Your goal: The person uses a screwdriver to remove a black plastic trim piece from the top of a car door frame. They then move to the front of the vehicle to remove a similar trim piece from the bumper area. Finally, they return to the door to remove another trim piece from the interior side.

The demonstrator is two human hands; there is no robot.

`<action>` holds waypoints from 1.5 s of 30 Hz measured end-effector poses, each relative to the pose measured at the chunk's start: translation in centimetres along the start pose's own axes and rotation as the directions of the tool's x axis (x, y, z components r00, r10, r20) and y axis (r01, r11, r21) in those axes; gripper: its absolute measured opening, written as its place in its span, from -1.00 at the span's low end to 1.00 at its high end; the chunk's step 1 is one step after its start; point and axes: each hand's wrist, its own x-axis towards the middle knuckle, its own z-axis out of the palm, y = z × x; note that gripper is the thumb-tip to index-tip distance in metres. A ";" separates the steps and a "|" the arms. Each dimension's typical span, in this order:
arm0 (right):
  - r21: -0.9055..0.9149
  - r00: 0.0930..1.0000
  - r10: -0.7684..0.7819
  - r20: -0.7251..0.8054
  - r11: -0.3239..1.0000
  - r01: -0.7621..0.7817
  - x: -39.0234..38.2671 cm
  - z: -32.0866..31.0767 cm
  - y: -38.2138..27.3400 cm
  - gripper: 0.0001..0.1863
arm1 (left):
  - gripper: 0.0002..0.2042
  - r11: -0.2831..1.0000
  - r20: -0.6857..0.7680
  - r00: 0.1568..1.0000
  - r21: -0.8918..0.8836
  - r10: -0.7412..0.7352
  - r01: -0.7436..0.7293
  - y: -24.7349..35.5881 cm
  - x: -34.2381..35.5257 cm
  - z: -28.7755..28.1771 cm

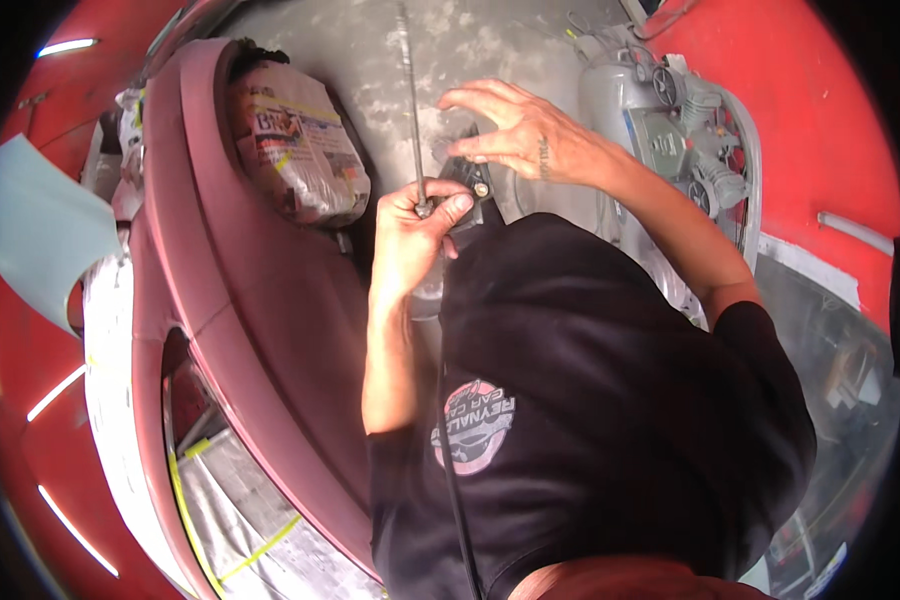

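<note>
Grey floor (355, 50) spreads beyond your grip, and a red wall (820, 150) stands far to its right. Your left hand (410, 228) is closed on a thin grey line (411, 110), maybe a hose, near its metal nut (424, 209); the line runs forward from your grip. If your fingers loosen, the line could probably slip and strike the dull red car body (300, 280), just left of your grip. The black cord (453, 480), which lies along your shirt behind the grip, could catch if you turn quickly. Your left forearm points forward, with the thumb across the nut. Your right hand (535, 140), ahead and right of the grip, appears empty, its fingers spread and its elbow bent.
</note>
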 end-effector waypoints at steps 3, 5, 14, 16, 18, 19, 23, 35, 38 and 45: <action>0.070 0.994 -0.059 0.098 0.996 0.052 2.5 1.1 5.2 -0.75 | -0.91 0.998 0.079 0.996 -0.059 -0.030 0.034 0.8 5.1 -2.9; 0.238 0.982 0.008 0.188 0.970 -0.054 3.6 2.5 8.9 -0.78 | -0.91 0.994 0.159 0.986 -0.090 -0.052 0.067 1.2 9.2 -5.7; 0.417 0.911 0.325 0.254 0.813 -0.406 18.2 3.6 17.9 -0.84 | -0.88 0.964 0.352 0.925 -0.164 -0.142 0.210 6.7 25.3 -17.2; 0.415 0.874 0.412 0.259 0.769 -0.486 20.3 5.0 19.8 -0.85 | -0.88 0.963 0.353 0.921 -0.145 -0.163 0.226 7.7 28.0 -19.2; 0.427 0.845 0.473 0.250 0.730 -0.534 23.0 6.5 22.1 -0.85 | -0.87 0.952 0.311 0.929 -0.162 -0.202 0.261 8.9 30.5 -21.6; 0.427 0.831 0.489 0.264 0.714 -0.555 24.6 7.3 23.4 -0.85 | -0.87 0.944 0.291 0.931 -0.176 -0.222 0.280 9.5 31.8 -22.7; 0.424 0.770 0.521 0.370 0.642 -0.638 31.2 10.0 29.4 -0.84 | -0.86 0.932 0.234 0.947 -0.239 -0.219 0.274 10.4 37.5 -27.6; 0.881 0.755 0.546 0.365 0.061 -0.470 61.5 12.3 57.8 -0.71 | -0.84 0.781 -0.252 0.963 -0.620 -0.099 -0.081 22.3 61.6 -43.8; 0.743 0.728 0.402 0.555 0.154 -0.651 68.6 13.1 59.8 -0.71 | -0.86 0.719 -0.398 0.909 -0.667 -0.125 -0.193 25.3 67.4 -47.2; 0.295 0.893 0.008 0.449 0.943 -0.156 80.7 22.0 64.4 -0.74 | -0.81 0.647 -0.523 0.816 -0.715 -0.246 -0.263 26.1 77.0 -54.7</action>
